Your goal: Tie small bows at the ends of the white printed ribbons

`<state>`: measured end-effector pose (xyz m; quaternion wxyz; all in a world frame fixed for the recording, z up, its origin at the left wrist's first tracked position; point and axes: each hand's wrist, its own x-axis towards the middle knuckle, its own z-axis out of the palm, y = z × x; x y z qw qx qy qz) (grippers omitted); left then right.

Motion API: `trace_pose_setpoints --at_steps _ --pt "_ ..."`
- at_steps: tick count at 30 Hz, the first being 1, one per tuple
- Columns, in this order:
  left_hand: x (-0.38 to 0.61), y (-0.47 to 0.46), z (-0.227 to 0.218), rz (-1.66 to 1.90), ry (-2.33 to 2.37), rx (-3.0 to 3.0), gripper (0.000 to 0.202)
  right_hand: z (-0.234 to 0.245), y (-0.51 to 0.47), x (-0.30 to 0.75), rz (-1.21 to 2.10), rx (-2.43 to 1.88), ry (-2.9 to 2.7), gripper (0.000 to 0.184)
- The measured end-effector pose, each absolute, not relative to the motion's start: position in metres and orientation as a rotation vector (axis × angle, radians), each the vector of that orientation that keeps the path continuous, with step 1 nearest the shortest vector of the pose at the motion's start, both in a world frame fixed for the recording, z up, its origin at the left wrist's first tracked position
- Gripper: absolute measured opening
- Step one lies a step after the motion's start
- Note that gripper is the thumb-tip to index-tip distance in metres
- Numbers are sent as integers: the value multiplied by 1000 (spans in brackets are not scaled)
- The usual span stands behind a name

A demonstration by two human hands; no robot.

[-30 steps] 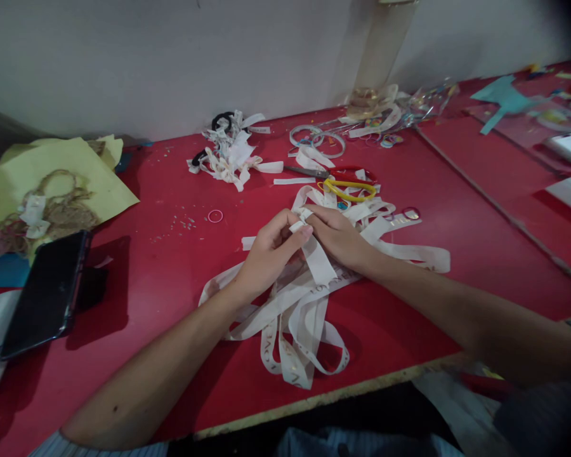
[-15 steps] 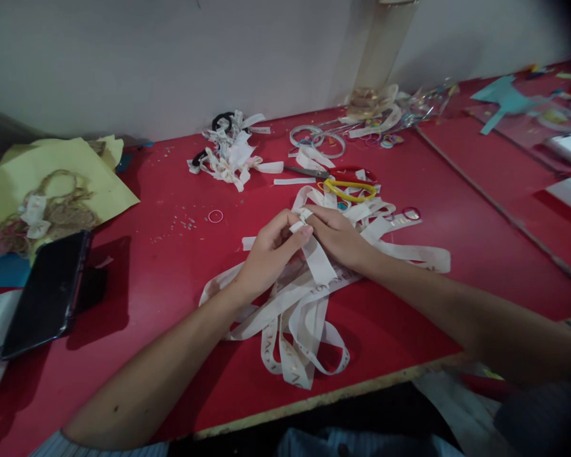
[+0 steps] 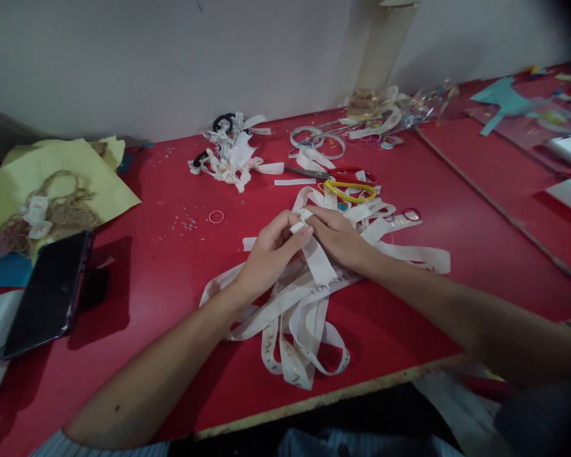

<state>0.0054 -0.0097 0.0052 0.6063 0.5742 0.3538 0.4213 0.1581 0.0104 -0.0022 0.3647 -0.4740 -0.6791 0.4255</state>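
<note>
Both hands meet over a heap of white printed ribbon (image 3: 297, 365) on the red table. My left hand (image 3: 271, 247) is closed, its thumb and fingers pinching a knotted or folded part of a white ribbon (image 3: 318, 259). From the other side my right hand (image 3: 340, 238) grips the same part, fingertips nearly touching the left ones. One ribbon end hangs down between the hands. The exact shape of the knot is partly hidden by the fingers. Just beyond the hands lie scissors (image 3: 351, 190) with red and yellow handles.
A bunch of ribbon bows with black hair ties (image 3: 233, 152) lies at the back, beside clear rings (image 3: 330, 145). A pink rubber band (image 3: 216, 217) is on the left. A phone (image 3: 47, 295) leans near yellow paper (image 3: 76, 171). The table's front edge (image 3: 333, 400) runs close to me.
</note>
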Motion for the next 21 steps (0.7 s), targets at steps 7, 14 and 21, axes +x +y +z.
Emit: trace_pose_setpoints --at_steps 7,14,21 --pt "6 -10 5 977 825 1325 23 -1 10 158 1084 -1210 -1760 26" --pt "5 -10 6 973 819 1332 22 -1 10 158 1097 -1236 -1751 27" --pt "5 -9 4 974 828 1342 23 -3 10 158 1097 -1193 -1733 25"
